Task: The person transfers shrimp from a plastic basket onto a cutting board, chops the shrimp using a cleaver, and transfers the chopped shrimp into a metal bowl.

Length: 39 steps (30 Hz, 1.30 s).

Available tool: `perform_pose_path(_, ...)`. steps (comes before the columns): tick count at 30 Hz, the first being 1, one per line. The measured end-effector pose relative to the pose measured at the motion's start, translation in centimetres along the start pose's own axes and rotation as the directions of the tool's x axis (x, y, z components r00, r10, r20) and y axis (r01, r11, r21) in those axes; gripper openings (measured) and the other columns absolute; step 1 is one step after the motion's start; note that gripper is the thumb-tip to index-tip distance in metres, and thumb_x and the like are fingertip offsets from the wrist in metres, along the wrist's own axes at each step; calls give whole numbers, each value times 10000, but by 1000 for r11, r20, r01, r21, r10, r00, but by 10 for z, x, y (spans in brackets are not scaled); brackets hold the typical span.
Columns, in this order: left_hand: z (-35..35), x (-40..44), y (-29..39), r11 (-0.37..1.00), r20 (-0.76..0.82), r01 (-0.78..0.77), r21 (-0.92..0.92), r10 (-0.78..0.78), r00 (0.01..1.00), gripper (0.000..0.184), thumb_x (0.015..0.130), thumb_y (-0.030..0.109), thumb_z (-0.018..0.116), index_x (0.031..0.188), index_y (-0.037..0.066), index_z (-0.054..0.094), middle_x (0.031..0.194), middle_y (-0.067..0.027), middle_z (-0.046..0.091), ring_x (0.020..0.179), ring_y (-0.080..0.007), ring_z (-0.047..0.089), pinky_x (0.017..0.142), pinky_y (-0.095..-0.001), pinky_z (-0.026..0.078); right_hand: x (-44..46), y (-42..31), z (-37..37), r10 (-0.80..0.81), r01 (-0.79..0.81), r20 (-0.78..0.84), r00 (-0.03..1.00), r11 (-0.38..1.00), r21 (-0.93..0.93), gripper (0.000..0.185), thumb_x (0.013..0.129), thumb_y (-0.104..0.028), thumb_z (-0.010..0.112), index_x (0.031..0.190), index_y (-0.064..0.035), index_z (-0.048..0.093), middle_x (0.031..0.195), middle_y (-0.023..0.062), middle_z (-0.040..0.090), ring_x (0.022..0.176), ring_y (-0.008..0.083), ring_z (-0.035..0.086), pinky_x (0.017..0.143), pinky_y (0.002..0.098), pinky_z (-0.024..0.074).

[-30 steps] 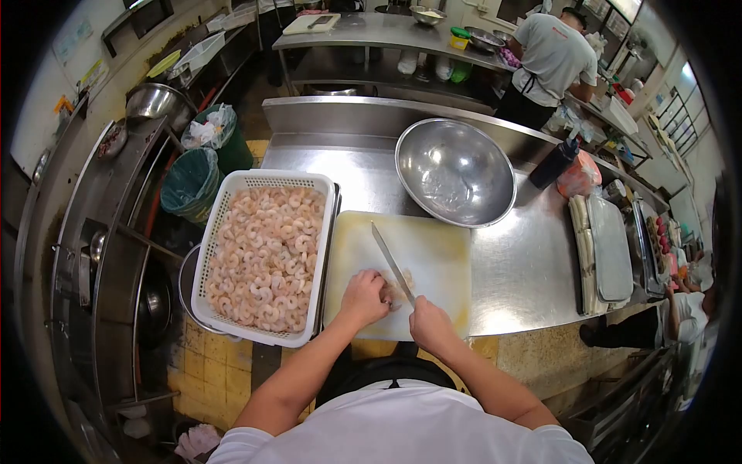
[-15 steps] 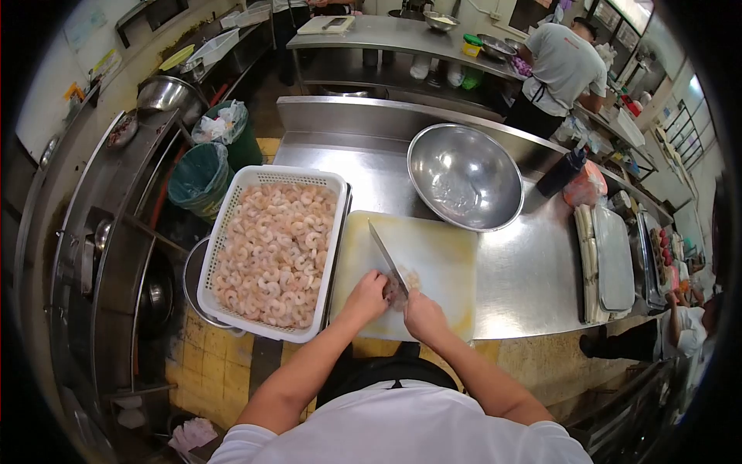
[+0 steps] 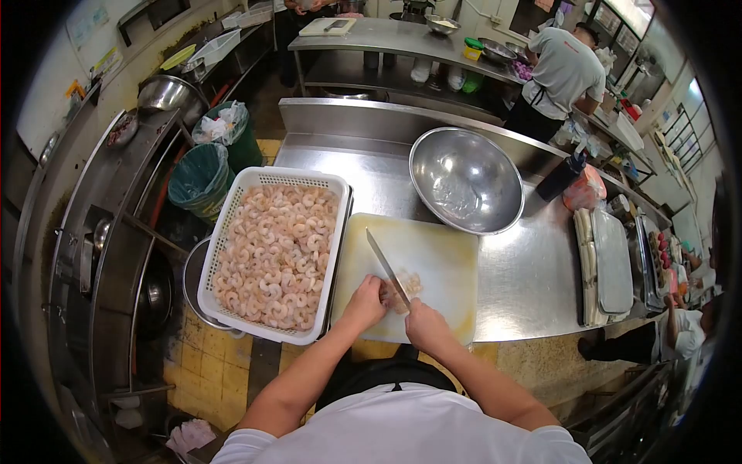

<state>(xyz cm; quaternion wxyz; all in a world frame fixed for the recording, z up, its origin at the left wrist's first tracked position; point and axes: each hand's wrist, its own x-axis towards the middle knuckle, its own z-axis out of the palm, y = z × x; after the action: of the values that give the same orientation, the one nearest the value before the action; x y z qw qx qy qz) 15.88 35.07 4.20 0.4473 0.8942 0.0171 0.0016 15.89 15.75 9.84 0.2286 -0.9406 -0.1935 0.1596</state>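
Gripping a knife [image 3: 389,267] over the cutting board [image 3: 448,271], the right hand [image 3: 427,323] wraps its handle; the blade slants from the fist toward the board's far-left corner. Beside it, the left hand [image 3: 366,301] curls, hold unclear. The fist sits slightly nearer the board's front edge than before.

Near the front edge of the steel surface [image 3: 525,298], the person's right hand [image 3: 427,325] has its fingers round a knife [image 3: 386,264], blade slanting over a pale cutting board [image 3: 444,259]. The left hand [image 3: 366,300] is curled close by the blade, small pinkish pieces [image 3: 411,283] beside it. A white basket [image 3: 205,290] heaped with peeled shrimp [image 3: 274,259] fills the left end; a steel bowl [image 3: 468,182] stands toward the far edge, a dark bottle [image 3: 559,176] to its right.
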Motion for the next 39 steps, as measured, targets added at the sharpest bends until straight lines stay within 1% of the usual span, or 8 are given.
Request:
perform_pose_path(7,5,-3,-13,998,-85,-62,7,63,994,266,821,67,773,1041,-34,663,1121,-233,643,1049,-452,646,925,-495,553,-3,-22,-25,50,-51,7,999,997,58,196,981,-130,551,1024,61,541,896,345,687,871,544,681,801,621,537)
perform_pose_path(10,2,-6,-8,1000,-95,-30,-10,29,995,188,829,75,772,976,-22,709,1071,-222,657,1011,-443,661,905,-492,561,-4,-3,-3,45,-45,7,999,998,46,198,983,-125,544,1035,65,537,901,349,688,869,551,677,801,625,532)
perform_pose_path(13,-2,-8,-3,997,-76,-13,82,19,997,147,837,85,775,957,2,764,1037,-206,673,972,-421,682,884,-481,572,13,-8,1,-11,12,-45,999,1000,21,196,976,-117,547,1036,68,532,896,363,687,865,558,673,808,633,529)
perform_pose_path(16,5,-6,-12,1000,-72,6,-4,-7,997,130,846,94,772,951,23,799,1004,-191,687,934,-397,699,861,-471,578,-2,-25,-28,39,-39,3,999,996,77,199,974,-120,551,1035,69,538,909,365,687,879,558,673,815,629,531)
perform_pose_path(19,12,-7,-18,994,-102,-15,-108,4,995,136,856,87,770,971,21,803,999,-188,693,911,-376,707,839,-453,585,-11,-18,-17,68,-69,12,998,995,67,205,974,-124,556,1034,71,541,911,364,685,893,556,673,815,626,532)
perform_pose_path(22,10,-8,-10,994,-102,24,-107,-35,994,124,857,72,772,966,20,800,991,-187,691,895,-367,712,819,-437,591,7,-8,3,5,-4,-13,1000,1000,28,200,974,-125,557,1026,67,542,903,362,684,890,555,672,811,625,532)
perform_pose_path(28,10,-9,-4,990,-118,38,-139,-55,991,137,857,56,778,988,17,781,994,-184,688,859,-356,714,795,-430,593,3,2,-11,79,-76,-90,993,997,31,187,975,-124,557,998,60,537,873,351,679,866,551,670,796,627,528)
perform_pose_path(39,22,-2,-13,992,-190,-16,-125,-8,982,97,859,75,798,940,24,783,930,-164,695,799,-308,705,737,-408,575,11,12,-8,70,-68,-59,996,997,41,192,971,-122,564,1011,63,533,879,357,678,865,557,667,801,636,523)
